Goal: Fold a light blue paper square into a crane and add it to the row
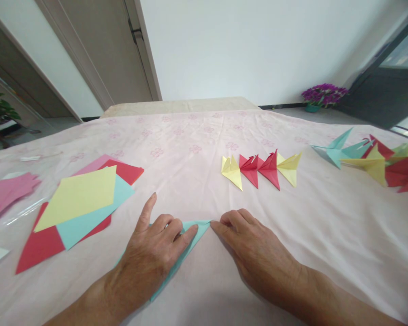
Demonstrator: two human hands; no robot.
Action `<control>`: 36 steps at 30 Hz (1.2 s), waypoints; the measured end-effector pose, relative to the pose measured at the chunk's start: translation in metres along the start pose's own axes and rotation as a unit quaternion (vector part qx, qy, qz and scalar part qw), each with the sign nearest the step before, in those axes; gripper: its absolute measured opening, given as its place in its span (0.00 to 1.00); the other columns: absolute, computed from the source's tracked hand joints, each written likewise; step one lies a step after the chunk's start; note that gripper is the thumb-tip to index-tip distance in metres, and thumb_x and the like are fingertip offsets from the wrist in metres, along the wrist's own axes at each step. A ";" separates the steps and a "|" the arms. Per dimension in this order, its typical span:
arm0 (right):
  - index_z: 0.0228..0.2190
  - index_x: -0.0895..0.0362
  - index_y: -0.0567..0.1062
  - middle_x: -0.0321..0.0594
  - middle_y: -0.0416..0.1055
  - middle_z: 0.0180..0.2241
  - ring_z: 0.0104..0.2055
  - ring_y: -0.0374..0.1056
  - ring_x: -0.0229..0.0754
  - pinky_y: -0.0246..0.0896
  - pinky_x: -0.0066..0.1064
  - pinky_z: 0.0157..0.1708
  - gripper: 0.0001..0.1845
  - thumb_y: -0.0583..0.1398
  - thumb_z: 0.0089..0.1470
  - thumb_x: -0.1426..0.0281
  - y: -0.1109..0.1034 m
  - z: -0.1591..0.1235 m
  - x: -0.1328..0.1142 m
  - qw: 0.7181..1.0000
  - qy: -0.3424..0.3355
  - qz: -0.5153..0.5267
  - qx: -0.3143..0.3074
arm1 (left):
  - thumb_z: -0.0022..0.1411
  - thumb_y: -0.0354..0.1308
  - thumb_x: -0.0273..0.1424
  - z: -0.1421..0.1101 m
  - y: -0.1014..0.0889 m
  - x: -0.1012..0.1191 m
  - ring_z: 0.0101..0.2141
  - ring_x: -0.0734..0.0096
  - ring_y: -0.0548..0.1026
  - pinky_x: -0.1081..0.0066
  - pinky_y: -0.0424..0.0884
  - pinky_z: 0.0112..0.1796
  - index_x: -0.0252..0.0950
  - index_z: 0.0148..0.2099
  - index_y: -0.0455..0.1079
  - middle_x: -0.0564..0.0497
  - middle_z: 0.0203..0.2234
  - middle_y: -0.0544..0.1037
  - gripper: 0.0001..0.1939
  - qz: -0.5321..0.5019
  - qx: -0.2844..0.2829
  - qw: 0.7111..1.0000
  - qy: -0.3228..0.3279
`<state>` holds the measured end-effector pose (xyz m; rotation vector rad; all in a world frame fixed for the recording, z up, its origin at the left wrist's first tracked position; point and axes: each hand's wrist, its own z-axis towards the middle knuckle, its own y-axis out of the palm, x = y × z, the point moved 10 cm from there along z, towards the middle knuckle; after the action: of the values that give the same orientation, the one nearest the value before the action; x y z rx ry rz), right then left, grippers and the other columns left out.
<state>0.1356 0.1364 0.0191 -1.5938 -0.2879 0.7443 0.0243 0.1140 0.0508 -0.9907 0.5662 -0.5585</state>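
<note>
A folded sheet of teal paper (178,267) lies on the tablecloth in front of me, with a long edge at the back and a pointed right corner. My left hand (153,253) rests palm down across it and hides much of its middle. Its fingers are apart: the index fingertip presses near the right corner, the little finger sticks up and away, and the middle ones are bent. At that right corner, my right hand (251,244) has its fingers curled together, the tips closed on the paper's point.
Loose paper sheets in yellow (85,194), teal and red lie to the left, beside pink sheets (7,194). Beyond my right hand stands a row of folded paper cranes (268,170). More cranes (374,163) are heaped at the right. The pink tablecloth (190,131) is wrinkled.
</note>
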 end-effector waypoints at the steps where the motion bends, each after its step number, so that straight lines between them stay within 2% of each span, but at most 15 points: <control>1: 0.45 0.55 0.70 0.43 0.65 0.41 0.41 0.58 0.45 0.62 0.37 0.42 0.19 0.52 0.55 0.84 -0.001 0.000 0.001 1.000 0.004 0.006 0.002 | 0.66 0.48 0.23 0.000 0.001 0.000 0.33 0.68 0.69 0.36 0.48 0.60 0.40 0.49 0.74 0.53 0.27 0.73 0.17 0.001 -0.001 1.000 0.000; 7: 0.44 0.58 0.70 0.44 0.66 0.40 0.41 0.59 0.45 0.63 0.39 0.43 0.19 0.52 0.54 0.85 -0.002 -0.001 0.005 1.000 0.016 0.011 0.002 | 0.66 0.48 0.23 0.002 -0.004 0.002 0.33 0.68 0.69 0.36 0.48 0.60 0.40 0.48 0.74 0.53 0.27 0.72 0.16 0.000 0.020 1.000 0.003; 11: 0.57 0.58 0.62 0.45 0.66 0.42 0.42 0.59 0.46 0.64 0.40 0.43 0.30 0.53 0.53 0.85 0.001 0.000 0.000 1.000 -0.005 -0.027 0.003 | 0.67 0.47 0.23 0.003 -0.004 0.002 0.33 0.68 0.68 0.36 0.49 0.59 0.40 0.48 0.74 0.53 0.27 0.72 0.16 0.002 0.017 1.000 0.001; 13: 0.60 0.57 0.58 0.45 0.66 0.43 0.42 0.59 0.47 0.64 0.40 0.42 0.34 0.53 0.54 0.84 0.004 0.001 -0.003 0.999 -0.015 -0.050 -0.001 | 0.67 0.47 0.23 0.002 -0.004 0.002 0.32 0.68 0.68 0.35 0.50 0.59 0.40 0.48 0.75 0.53 0.27 0.72 0.16 0.001 0.017 1.000 -0.002; 18: 0.56 0.57 0.64 0.44 0.66 0.40 0.40 0.60 0.46 0.65 0.39 0.39 0.26 0.55 0.55 0.81 0.007 0.003 -0.007 0.995 -0.010 -0.095 -0.022 | 0.68 0.47 0.24 0.001 -0.004 0.000 0.33 0.67 0.70 0.35 0.49 0.59 0.39 0.48 0.75 0.53 0.27 0.74 0.16 -0.006 0.015 1.000 -0.007; 22: 0.53 0.58 0.66 0.44 0.66 0.40 0.40 0.60 0.47 0.65 0.38 0.37 0.24 0.55 0.55 0.80 0.005 0.004 -0.008 0.993 -0.011 -0.113 -0.018 | 0.68 0.48 0.24 -0.002 -0.012 -0.013 0.36 0.67 0.73 0.36 0.49 0.60 0.36 0.50 0.74 0.51 0.32 0.77 0.15 -0.032 0.028 0.998 -0.038; 27: 0.53 0.59 0.66 0.44 0.66 0.40 0.39 0.61 0.47 0.65 0.37 0.36 0.24 0.56 0.54 0.80 0.005 0.006 -0.008 0.992 -0.022 -0.128 -0.009 | 0.68 0.48 0.21 -0.017 -0.014 -0.027 0.36 0.70 0.75 0.40 0.49 0.62 0.35 0.47 0.74 0.51 0.34 0.79 0.14 -0.087 0.023 0.995 -0.045; 32: 0.54 0.60 0.66 0.45 0.67 0.40 0.39 0.61 0.47 0.66 0.38 0.35 0.27 0.57 0.52 0.80 0.006 0.005 -0.011 0.989 -0.032 -0.146 -0.005 | 0.67 0.48 0.19 -0.031 -0.013 -0.039 0.40 0.68 0.78 0.42 0.51 0.62 0.35 0.51 0.72 0.49 0.39 0.81 0.16 -0.083 0.021 0.995 -0.051; 36: 0.55 0.61 0.65 0.45 0.67 0.40 0.38 0.62 0.47 0.67 0.39 0.34 0.27 0.57 0.52 0.80 0.008 0.004 -0.010 0.988 -0.035 -0.151 -0.002 | 0.66 0.49 0.19 -0.028 -0.016 -0.044 0.43 0.64 0.78 0.43 0.54 0.61 0.35 0.52 0.72 0.49 0.40 0.82 0.17 -0.082 0.031 0.995 -0.053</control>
<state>0.1232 0.1322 0.0141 -1.4855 -0.5693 0.5644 -0.0286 0.1195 0.0606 -1.0061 0.3731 -0.6621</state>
